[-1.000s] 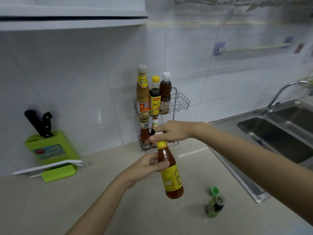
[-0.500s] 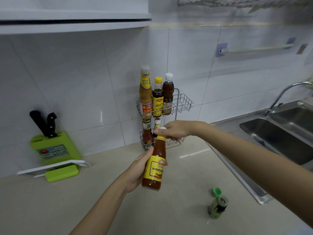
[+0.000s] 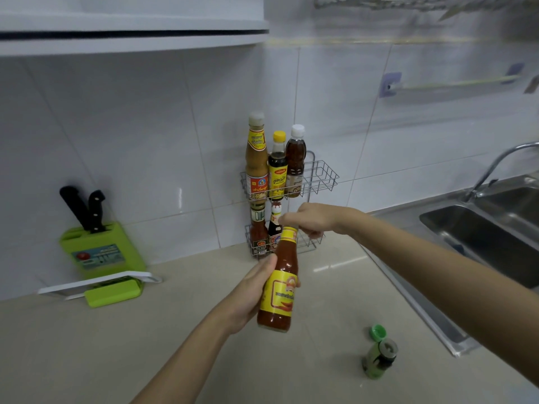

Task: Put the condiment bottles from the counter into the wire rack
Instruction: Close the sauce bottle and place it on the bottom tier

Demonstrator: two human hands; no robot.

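Grip: left hand [image 3: 250, 290] wraps the labelled belly of the chili sauce bottle [image 3: 278, 287]; right hand [image 3: 309, 218] has its fingers curled over the cap end (the cap itself is hidden beneath them).
Bottle: held clear above the desk [image 3: 175, 330], neck tilted toward 1 o'clock, just in front of the wire rack [image 3: 323, 176].
Rack: at 12 o'clock against the tiled wall; three bottles fill the 9 o'clock side of the upper tier, two sit likewise below, with open wire toward 3 o'clock on each.
Handling: probably glass and nearly full, so weighty, rigid and breakable; the glossy label may slip. The waist under the shoulder looks the surest hold for lowering it upright.
On the desk: small green bottle [image 3: 379, 358] at 4 o'clock from the held one, green cap [image 3: 377, 332] lying just beside it.
Elsewhere: knife block [image 3: 99, 252] at 9 o'clock; sink [image 3: 481, 228] at 3 o'clock.
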